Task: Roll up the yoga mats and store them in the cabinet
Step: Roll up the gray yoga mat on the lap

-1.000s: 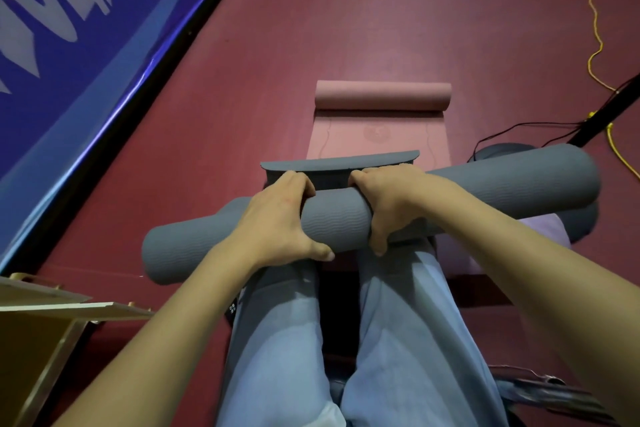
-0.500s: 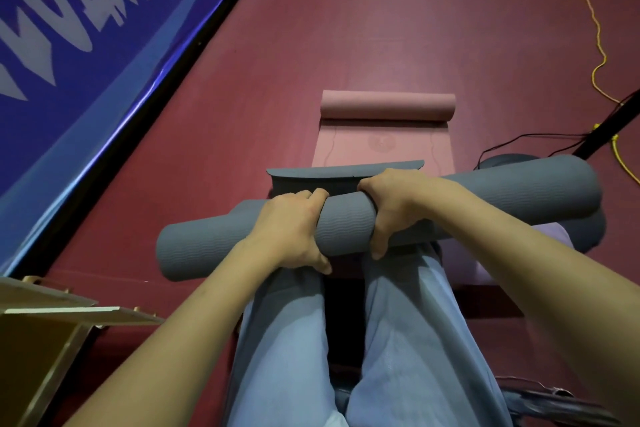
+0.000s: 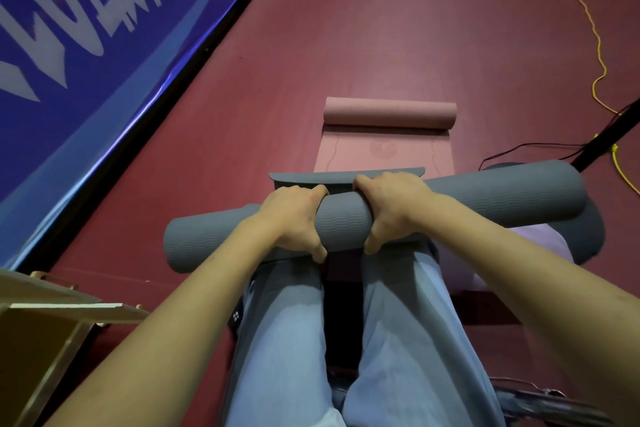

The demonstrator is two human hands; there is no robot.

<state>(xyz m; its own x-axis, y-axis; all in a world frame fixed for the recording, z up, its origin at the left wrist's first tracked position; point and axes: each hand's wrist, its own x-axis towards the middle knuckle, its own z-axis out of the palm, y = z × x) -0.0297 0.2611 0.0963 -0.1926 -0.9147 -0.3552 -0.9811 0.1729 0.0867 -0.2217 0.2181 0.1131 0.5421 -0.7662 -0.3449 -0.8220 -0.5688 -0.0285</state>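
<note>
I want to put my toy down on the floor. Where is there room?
The widest bare red floor lies beyond the pink mat, between the blue banner and the yellow cord. Another strip runs left of the pink mat. It's crowded nearby: both hands grip the grey mat roll, and black cables lie at right.

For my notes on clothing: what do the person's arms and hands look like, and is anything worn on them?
Both forearms are bare, no sleeves in view. The left hand and right hand wear no gloves, rings, watch or bands that show.
</note>
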